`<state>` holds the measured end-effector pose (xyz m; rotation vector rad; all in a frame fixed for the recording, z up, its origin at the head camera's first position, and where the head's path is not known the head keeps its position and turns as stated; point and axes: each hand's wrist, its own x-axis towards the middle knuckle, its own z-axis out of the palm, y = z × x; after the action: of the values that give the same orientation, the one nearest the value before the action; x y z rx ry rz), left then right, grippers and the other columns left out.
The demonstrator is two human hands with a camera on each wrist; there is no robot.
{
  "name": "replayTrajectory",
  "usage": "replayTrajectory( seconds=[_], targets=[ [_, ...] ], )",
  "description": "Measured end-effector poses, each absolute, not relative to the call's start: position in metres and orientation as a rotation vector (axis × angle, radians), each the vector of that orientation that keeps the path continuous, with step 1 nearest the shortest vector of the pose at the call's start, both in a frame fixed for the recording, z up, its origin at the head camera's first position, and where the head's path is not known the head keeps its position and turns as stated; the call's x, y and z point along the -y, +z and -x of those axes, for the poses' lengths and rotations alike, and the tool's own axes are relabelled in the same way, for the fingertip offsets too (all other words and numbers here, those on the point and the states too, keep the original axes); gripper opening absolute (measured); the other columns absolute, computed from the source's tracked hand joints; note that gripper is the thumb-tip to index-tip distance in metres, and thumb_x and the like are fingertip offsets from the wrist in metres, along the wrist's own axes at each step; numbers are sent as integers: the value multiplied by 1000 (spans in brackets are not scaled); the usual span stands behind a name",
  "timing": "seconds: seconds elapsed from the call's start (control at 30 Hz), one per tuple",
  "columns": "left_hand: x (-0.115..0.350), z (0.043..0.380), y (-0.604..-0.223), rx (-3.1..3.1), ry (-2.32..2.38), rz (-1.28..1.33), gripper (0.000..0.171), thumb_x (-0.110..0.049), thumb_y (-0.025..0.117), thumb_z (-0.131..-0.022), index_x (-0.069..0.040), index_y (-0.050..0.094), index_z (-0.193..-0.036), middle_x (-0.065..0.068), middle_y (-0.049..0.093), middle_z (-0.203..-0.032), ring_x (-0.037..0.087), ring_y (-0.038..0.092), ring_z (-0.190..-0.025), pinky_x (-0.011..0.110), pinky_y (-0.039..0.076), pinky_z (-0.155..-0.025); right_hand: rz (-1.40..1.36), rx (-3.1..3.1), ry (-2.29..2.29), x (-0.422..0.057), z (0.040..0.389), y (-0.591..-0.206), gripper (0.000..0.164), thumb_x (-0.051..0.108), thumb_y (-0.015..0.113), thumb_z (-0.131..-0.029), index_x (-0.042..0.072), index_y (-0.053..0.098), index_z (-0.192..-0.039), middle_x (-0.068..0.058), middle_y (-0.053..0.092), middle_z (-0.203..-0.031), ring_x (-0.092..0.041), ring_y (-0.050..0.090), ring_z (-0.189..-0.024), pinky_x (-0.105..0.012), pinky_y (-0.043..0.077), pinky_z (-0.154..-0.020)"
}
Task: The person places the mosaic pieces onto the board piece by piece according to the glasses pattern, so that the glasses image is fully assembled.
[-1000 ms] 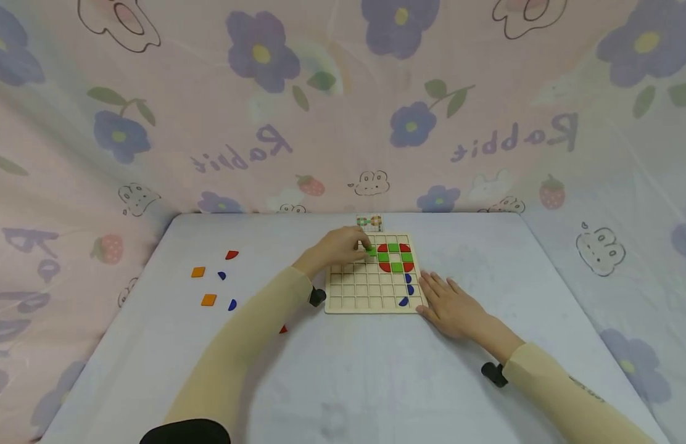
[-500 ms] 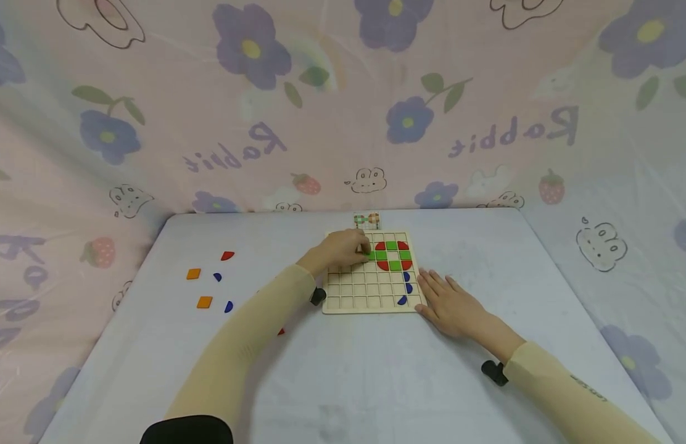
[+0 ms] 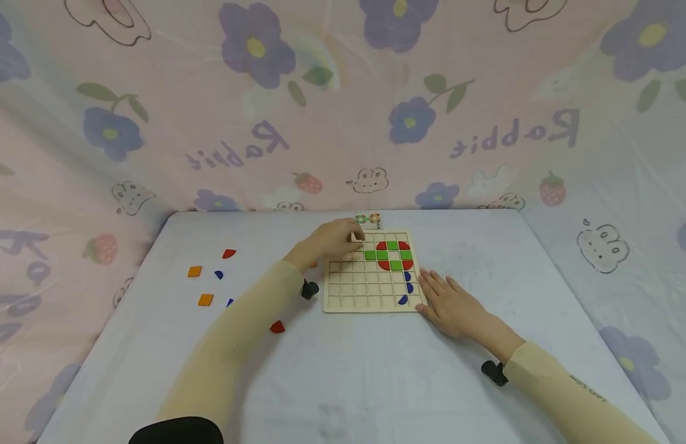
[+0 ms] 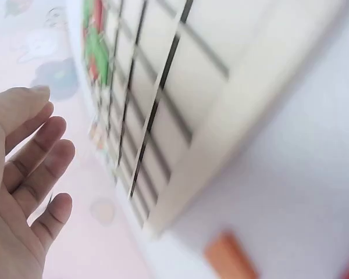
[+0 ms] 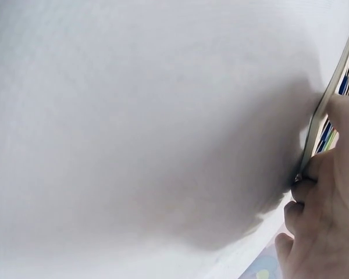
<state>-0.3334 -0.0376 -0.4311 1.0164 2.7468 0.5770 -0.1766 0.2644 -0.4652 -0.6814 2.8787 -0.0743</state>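
Observation:
My left hand (image 3: 333,239) hovers over the upper left part of a wooden grid board (image 3: 354,302). In the left wrist view its fingers (image 4: 49,168) are loosely bent and hold nothing. A green square tile (image 3: 371,255) lies in the grid just right of that hand, touching a ring of green squares and red quarter-round tiles (image 3: 384,265). Below the ring, several blue half-round tiles (image 3: 403,300) sit near the board's right side. My right hand (image 3: 454,305) lies flat, its thumb and fingertips against the board's right edge.
A small pattern card (image 3: 368,221) lies behind the board. Loose on the left are orange squares (image 3: 206,300), a blue half-round (image 3: 218,275), and red pieces (image 3: 277,327). Another orange piece (image 4: 230,256) lies near the board's left edge. My left sleeve partly covers a blue piece.
My left hand has let go of the green square and moved up and left, uncovering it in the grid. The right hand stays at the board's edge.

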Motion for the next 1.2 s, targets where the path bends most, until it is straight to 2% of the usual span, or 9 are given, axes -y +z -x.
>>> replayTrajectory(
  seconds=[0.23,0.5,0.77,1.2],
  targets=[
    [87,328,-414,-2797,548,-944,25,-23,67,-101,-12,74,-122,1,67,-120,20,63,-104,37,53,-87,668,-2879,-67,-267,178,-464,72,40,51,-109,-7,29,-159,-24,23,-168,-44,22,-155,-63,20,-123],
    [127,322,-430,-2782,455,-852,20,-22,70,-99,-13,76,-116,0,68,-112,20,63,-97,36,54,-85,660,-2888,-76,-269,176,-466,71,39,50,-109,-8,30,-159,-25,24,-168,-44,22,-155,-63,20,-123],
    [140,316,-445,-2719,400,-798,21,-22,75,-96,-14,75,-116,-2,68,-108,17,60,-89,33,53,-81,676,-2898,-72,-269,176,-469,72,40,51,-109,-7,31,-159,-24,25,-168,-44,23,-155,-63,20,-123],
    [142,305,-445,-2727,439,-799,18,-24,77,-94,-16,76,-110,-4,66,-105,17,58,-90,33,51,-80,693,-2899,-73,-266,175,-468,71,39,51,-109,-7,31,-159,-25,26,-167,-44,24,-154,-62,21,-123]
  ],
)
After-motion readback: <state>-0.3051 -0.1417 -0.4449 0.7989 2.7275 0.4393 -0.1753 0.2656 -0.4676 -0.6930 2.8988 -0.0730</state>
